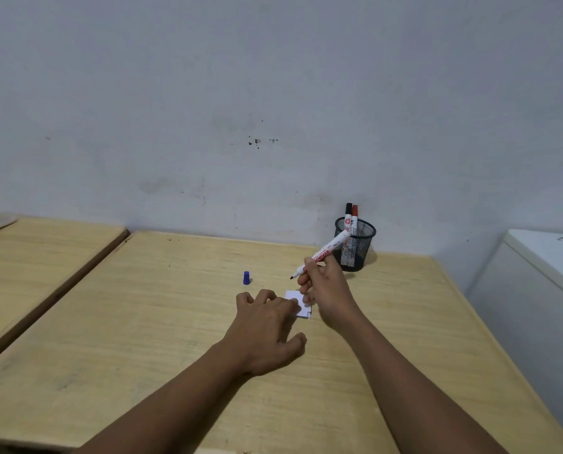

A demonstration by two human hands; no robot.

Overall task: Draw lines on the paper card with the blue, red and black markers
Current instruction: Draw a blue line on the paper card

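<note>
Three markers (326,252), one card (301,304)

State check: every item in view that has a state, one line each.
Blue marker: uncapped, held in the right hand, tip off the card.
Blue cap: off, upright on the table.
Paper card: flat, pinned by the left hand.
Black marker: capped, in the mesh cup.
Red marker: capped, same cup.

Both forearms reach forward, bare. The left hand (267,326) lies palm down, fingers spread and bent, thumb out to the side — fingertips pressing on the card (301,306). The right hand (326,286) is raised just beside it, fingers pinched around a marker (326,253) — tip pointing left and down.
</note>
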